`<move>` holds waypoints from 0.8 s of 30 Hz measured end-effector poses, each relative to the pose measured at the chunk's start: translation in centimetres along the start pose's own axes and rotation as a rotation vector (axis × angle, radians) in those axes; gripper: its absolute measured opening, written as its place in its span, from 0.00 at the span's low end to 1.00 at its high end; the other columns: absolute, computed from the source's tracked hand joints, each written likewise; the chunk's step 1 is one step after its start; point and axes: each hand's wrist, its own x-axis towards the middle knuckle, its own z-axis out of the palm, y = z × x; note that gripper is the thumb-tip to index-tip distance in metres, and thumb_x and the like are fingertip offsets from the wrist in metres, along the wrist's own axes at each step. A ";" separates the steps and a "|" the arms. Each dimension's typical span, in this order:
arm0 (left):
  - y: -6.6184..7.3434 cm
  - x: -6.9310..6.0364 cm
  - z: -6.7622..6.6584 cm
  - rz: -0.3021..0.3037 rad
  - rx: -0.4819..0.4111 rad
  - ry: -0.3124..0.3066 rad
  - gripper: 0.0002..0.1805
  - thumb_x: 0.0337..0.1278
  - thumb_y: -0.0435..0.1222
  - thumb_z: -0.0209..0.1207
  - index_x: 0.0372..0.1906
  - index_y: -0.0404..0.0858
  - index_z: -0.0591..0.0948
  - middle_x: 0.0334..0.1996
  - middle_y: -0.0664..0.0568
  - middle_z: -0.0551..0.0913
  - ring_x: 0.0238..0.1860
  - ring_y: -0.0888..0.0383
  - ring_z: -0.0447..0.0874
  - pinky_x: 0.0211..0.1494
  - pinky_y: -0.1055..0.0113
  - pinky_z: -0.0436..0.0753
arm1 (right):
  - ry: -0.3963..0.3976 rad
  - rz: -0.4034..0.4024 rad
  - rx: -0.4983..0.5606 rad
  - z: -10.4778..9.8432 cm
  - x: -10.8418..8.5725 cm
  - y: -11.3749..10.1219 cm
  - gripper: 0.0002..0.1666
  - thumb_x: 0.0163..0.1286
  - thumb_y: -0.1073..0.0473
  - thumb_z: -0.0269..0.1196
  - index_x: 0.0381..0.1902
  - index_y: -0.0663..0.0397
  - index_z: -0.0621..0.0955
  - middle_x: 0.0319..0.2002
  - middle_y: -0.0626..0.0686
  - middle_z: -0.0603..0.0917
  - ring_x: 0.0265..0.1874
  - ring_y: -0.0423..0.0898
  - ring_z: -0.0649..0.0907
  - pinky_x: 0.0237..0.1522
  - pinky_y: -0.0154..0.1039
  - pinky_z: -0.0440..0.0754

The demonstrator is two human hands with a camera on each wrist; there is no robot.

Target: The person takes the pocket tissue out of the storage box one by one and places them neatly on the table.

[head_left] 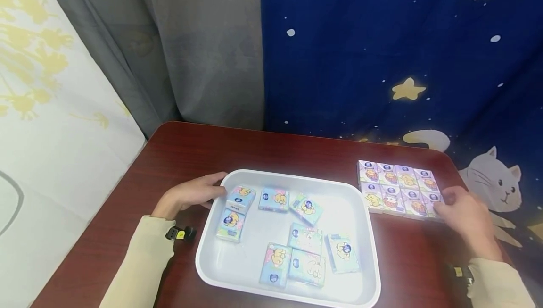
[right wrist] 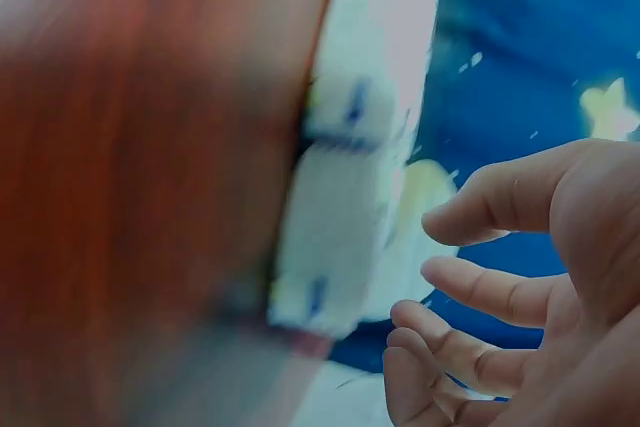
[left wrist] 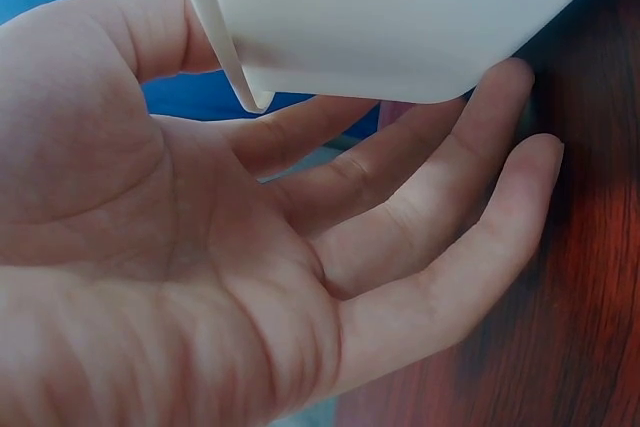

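Observation:
A white tray (head_left: 254,285) holds several blue-green packs, two of them along its left side (head_left: 231,223). My left hand (head_left: 193,195) grips the tray's upper left edge; in the left wrist view the left hand (left wrist: 230,217) has its thumb over the rim and its fingers curved against the outer wall (left wrist: 350,27). Purple packs (head_left: 392,198) stand in two touching rows at the right. Beside their right end is my right hand (head_left: 468,216). Seen from the right wrist, the right hand (right wrist: 510,307) has bent, parted fingers, with a gap to the packs (right wrist: 335,217).
The red-brown table (head_left: 186,150) extends under everything, with its far edge near a grey curtain (head_left: 212,48) and a blue curtain (head_left: 339,62). A white patterned cloth (head_left: 51,133) hangs along the left side.

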 end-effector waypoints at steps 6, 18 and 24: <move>0.0 0.0 -0.1 0.001 0.007 0.002 0.27 0.79 0.33 0.57 0.76 0.33 0.69 0.58 0.39 0.86 0.50 0.44 0.91 0.54 0.40 0.91 | 0.043 -0.088 -0.024 -0.4 -1.2 -4.3 0.33 0.76 0.54 0.66 0.67 0.75 0.75 0.59 0.81 0.74 0.50 0.76 0.74 0.47 0.74 0.77; -0.2 0.1 -0.1 -0.014 0.006 0.009 0.27 0.79 0.33 0.57 0.76 0.33 0.70 0.57 0.39 0.86 0.50 0.44 0.91 0.54 0.41 0.91 | -0.020 -0.333 0.009 -0.5 -3.7 -13.0 0.29 0.71 0.57 0.73 0.65 0.66 0.82 0.63 0.75 0.80 0.53 0.72 0.81 0.50 0.73 0.83; -0.2 0.0 -0.1 -0.013 0.006 0.005 0.27 0.79 0.33 0.57 0.76 0.33 0.69 0.58 0.39 0.86 0.50 0.44 0.91 0.55 0.41 0.91 | -0.097 -0.512 0.016 -0.1 -5.1 -16.7 0.24 0.70 0.57 0.75 0.61 0.58 0.86 0.57 0.64 0.88 0.53 0.66 0.87 0.54 0.72 0.84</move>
